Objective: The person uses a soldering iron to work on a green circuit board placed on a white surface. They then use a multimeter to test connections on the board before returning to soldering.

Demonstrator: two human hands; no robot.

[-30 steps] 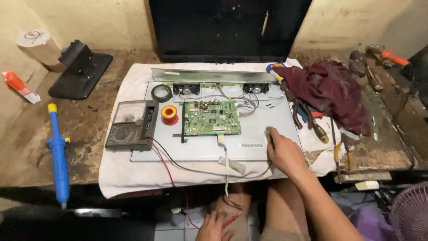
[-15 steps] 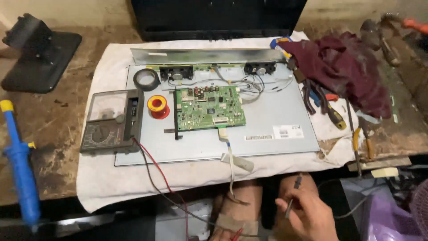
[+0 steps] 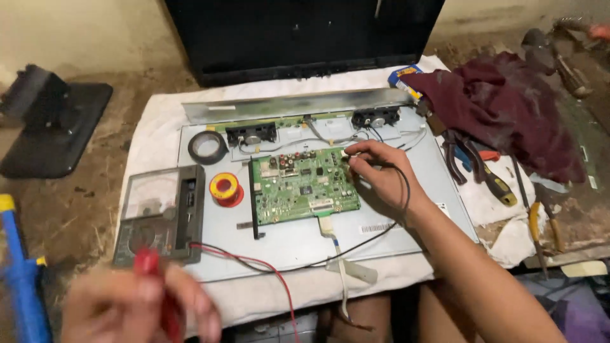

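A green circuit board point(image 3: 304, 185) lies on the grey metal back of a flat panel point(image 3: 292, 238). My right hand point(image 3: 380, 174) rests at the board's upper right corner, pinching a black test probe whose black lead point(image 3: 375, 236) loops back across the panel. My left hand point(image 3: 136, 303), blurred at the bottom left, grips a red test probe point(image 3: 150, 263); its red lead point(image 3: 251, 262) runs from the analog multimeter point(image 3: 160, 213) standing left of the board.
A red solder spool point(image 3: 225, 188) and a roll of black tape point(image 3: 208, 147) sit left of the board. Pliers and screwdrivers point(image 3: 483, 171) and a maroon cloth point(image 3: 508, 108) lie right. A blue desoldering pump point(image 3: 19, 273) is at far left, a black stand point(image 3: 51, 127) behind it.
My right hand came up from below the table edge with the black probe and now sits on the board's corner. My left hand rose into view holding the red probe.
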